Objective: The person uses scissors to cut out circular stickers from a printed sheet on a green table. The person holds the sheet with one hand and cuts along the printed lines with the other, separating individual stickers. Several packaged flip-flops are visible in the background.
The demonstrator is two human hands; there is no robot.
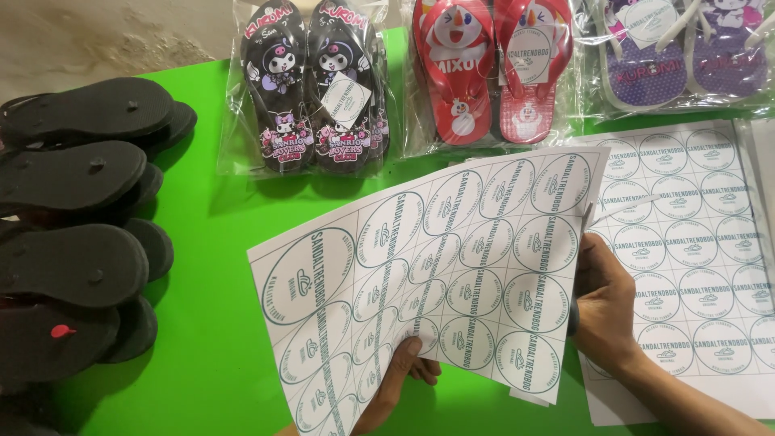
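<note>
I hold a white sheet (436, 274) printed with rows of oval and round green-outlined labels, lifted and curved above the green table (210, 339). My left hand (401, 379) grips its lower edge from beneath, thumb on top. My right hand (604, 303) pinches the sheet's right edge. Under my right hand lies a flat stack of similar label sheets (694, 242).
Black sandal soles (77, 242) are piled at the left. Along the far edge lie bagged pairs of flip-flops: black cartoon-printed (315, 81), red (488, 69) and purple (686, 48). A bare floor shows at the top left.
</note>
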